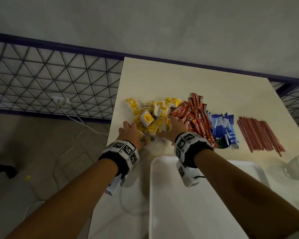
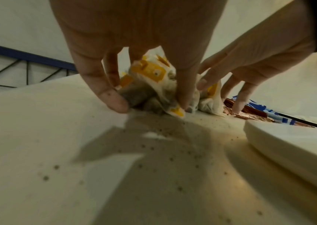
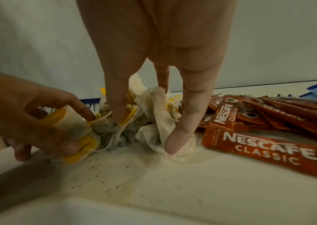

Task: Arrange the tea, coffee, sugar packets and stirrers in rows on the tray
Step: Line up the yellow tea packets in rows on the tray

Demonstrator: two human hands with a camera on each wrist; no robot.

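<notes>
A heap of tea bags [image 1: 150, 116] with yellow tags lies at the table's left. Beside it lie red Nescafe coffee sachets [image 1: 195, 116], blue sugar packets [image 1: 223, 128] and reddish stirrers [image 1: 259, 133]. The white tray [image 1: 205, 204] sits in front, bare where it shows. My left hand [image 1: 133, 133] curls over the near left of the heap and grips tea bags [image 2: 153, 76] between thumb and fingers. My right hand [image 1: 171, 130] digs in from the right, its thumb and fingers [image 3: 178, 137] closed round a clump of tea bags [image 3: 153, 118].
The table's left edge [image 1: 110, 128] runs close to my left hand, with floor, a cable and a wire mesh fence beyond. A clear glass jar [image 1: 293, 168] stands at the right, by the tray. Dark tea specks [image 2: 173, 152] dot the table.
</notes>
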